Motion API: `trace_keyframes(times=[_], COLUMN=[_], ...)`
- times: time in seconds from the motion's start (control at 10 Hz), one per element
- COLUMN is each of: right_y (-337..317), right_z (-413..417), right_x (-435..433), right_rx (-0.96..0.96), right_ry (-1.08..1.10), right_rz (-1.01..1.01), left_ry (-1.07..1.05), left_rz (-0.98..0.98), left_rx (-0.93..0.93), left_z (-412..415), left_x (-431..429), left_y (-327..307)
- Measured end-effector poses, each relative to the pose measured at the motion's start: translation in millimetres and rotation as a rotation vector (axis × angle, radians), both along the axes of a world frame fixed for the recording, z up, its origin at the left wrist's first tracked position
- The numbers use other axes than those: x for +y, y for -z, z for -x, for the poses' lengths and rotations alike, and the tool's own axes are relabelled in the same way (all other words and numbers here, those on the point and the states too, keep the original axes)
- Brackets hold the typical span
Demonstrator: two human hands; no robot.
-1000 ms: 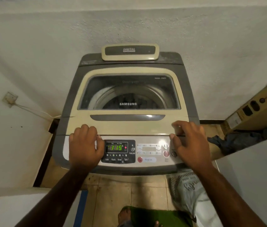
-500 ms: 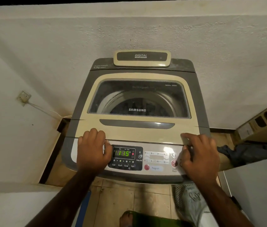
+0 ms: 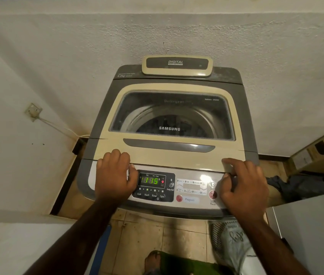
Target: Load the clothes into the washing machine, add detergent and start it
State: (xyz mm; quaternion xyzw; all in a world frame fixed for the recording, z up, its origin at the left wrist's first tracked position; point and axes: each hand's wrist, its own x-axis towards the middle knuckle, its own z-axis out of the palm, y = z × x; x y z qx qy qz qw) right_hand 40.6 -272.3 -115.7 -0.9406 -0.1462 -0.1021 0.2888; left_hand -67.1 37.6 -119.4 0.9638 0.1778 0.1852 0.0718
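The Samsung top-load washing machine (image 3: 174, 135) stands against the wall, its glass lid (image 3: 172, 116) shut with dark clothes (image 3: 157, 127) dimly visible in the drum. The display (image 3: 150, 180) reads 1:15. The left hand (image 3: 114, 176) rests knuckles-curled on the control panel (image 3: 189, 192) left of the display, grasping nothing; the right hand (image 3: 244, 187) lies loosely open at the panel's right end, empty, its thumb near the Start/Pause button (image 3: 213, 194) (contact unclear). A careless lean could press Program (image 3: 179, 198) and change the cycle. A cardboard box (image 3: 320, 149) and dark cloth (image 3: 304, 184) sit right of the machine, obstructing nothing
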Motion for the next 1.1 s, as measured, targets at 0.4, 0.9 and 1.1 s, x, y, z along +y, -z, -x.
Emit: trace_keyframes(times=[0.4, 0.9, 1.1], right_y=[8.2, -34.4, -72.0], right_z=[-2.9, 6.5, 7.1], right_x=[5.7, 18.5, 39.0], right_rx=[-0.055, 0.149, 0.240], right_ry=[0.049, -0.025, -0.063], right_rz=[0.175, 0.464, 0.553], left_ry=[0.012, 0.018, 0.078], left_rz=[-0.016, -0.080, -0.043], left_rx=[-0.027, 0.207, 0.551], left_z=[0.8, -1.0, -15.8], left_x=[2.1, 1.1, -6.6], left_y=[3.2, -16.1, -54.7])
